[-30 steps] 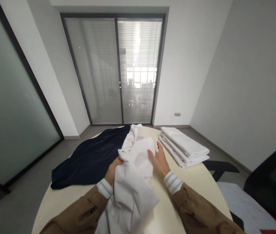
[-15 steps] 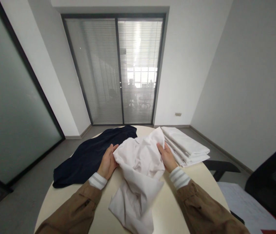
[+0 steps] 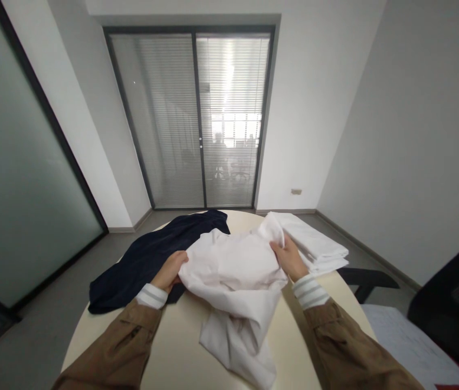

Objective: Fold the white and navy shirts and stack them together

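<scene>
Above the middle of a round table (image 3: 181, 346) | left hand (image 3: 171, 271) and right hand (image 3: 292, 259) pinch opposite sides of a white cloth (image 3: 241, 265), loose end trailing near | pulling wider could shove the folded white stack (image 3: 314, 238), right, or ruck the navy cloth (image 3: 148, 257), left

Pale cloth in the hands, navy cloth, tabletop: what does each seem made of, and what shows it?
Pale cloth: soft, matt fabric, likely woven; it sags in loose folds.
Navy cloth: matt fabric, fibre unclear; it lies limp and wrinkled.
Tabletop: smooth cream surface with a faint sheen, possibly laminate.
</scene>
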### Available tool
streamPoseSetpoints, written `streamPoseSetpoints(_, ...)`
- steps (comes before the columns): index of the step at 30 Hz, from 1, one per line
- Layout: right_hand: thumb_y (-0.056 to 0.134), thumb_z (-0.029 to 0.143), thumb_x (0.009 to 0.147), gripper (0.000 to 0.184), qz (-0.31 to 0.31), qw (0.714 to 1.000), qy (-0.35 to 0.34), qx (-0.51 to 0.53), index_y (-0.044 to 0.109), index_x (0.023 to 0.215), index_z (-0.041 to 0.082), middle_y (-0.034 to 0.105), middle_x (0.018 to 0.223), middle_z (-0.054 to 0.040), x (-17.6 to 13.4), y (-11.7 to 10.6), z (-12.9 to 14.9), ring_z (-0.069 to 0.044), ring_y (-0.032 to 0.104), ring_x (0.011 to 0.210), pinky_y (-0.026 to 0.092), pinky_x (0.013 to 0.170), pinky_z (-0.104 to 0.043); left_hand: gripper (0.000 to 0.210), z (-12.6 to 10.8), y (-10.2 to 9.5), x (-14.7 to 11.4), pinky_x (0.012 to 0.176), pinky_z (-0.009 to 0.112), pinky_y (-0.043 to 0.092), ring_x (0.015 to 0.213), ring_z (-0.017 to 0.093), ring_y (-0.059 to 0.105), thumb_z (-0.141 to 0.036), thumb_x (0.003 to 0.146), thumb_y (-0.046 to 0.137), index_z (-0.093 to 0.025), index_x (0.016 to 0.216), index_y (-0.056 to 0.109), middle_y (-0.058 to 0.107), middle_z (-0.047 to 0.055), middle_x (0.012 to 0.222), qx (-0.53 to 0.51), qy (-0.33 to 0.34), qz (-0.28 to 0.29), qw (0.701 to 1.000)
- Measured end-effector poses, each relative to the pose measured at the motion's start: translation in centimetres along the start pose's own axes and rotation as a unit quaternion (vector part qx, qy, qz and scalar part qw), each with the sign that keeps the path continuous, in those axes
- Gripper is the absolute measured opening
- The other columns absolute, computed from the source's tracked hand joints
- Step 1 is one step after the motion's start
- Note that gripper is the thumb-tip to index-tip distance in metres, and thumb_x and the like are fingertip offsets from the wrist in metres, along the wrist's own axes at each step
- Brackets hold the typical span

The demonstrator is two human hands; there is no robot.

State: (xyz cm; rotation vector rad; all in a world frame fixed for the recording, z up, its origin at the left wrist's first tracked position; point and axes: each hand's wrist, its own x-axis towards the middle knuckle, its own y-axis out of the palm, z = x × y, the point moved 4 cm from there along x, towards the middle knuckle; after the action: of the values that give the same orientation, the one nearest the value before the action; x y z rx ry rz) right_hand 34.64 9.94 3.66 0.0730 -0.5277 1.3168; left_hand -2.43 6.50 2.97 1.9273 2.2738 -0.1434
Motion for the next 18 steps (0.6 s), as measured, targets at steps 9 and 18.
streamPoseSetpoints(9, 0.070, 0.051, 0.075, 0.045, 0.169, 0.957, 0.127, -0.200, 0.071, 0.105, 0.017, 0.074, 0.107, -0.0143, -1.7, 0.8, -0.4, -0.030, 0.068, 0.097, 0.051, 0.087, -0.040, 0.080, 1.1, 0.5, 1.1, 0.086, 0.039, 0.054, 0.104, 0.030, 0.068, -0.038, 0.067, 0.083, -0.012, 0.137, 0.053, 0.070, 0.019, 0.116, 0.165, 0.127, 0.054, 0.977)
streamPoseSetpoints(18, 0.055, 0.056, 0.087, 0.044, 0.226, 0.971, 0.056, -0.063, 0.069, 0.091, 0.014, 0.074, 0.083, -0.0062, -2.0, 2.3, 0.0, -0.024, 0.065, 0.077, 0.049, 0.068, -0.032, 0.026, -0.6, 3.1, -1.8, 0.089, 0.034, 0.048, 0.097, 0.024, 0.067, -0.036, 0.079, 0.069, -0.021, 0.100, 0.074, 0.073, 0.008, 0.106, 0.409, 0.272, 0.061, 0.869)
